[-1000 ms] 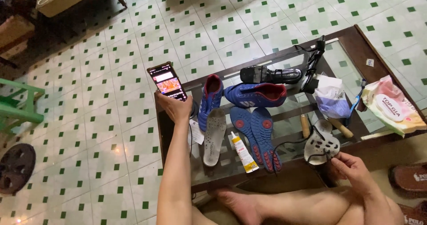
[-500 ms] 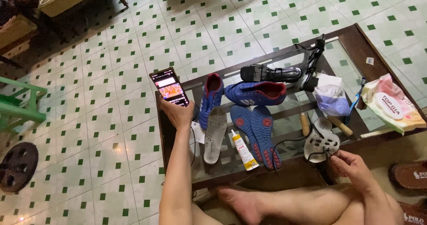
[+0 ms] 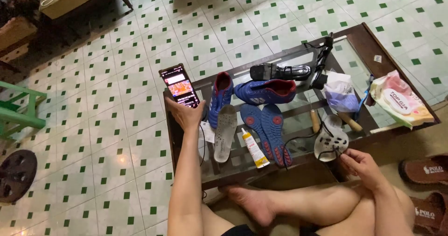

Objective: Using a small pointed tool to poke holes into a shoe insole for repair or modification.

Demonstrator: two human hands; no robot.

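Still propping the lit phone [image 3: 179, 86] upright at the counter [image 3: 373, 42] edge, left hand [image 3: 186, 114] grip closed; right hand [image 3: 361, 163] pinching black lace by the white sole [image 3: 330, 142]. Two blue shoes, two blue insoles.

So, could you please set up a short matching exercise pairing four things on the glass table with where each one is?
Things:
1. phone
2. glue tube
3. white shoe sole
4. black sandal

Places:
A. far side of the table, beyond the blue shoe
B. at the right hand
C. held by the left hand
D. between the grey insole and the blue insoles

Pairs: 1-C, 2-D, 3-B, 4-A
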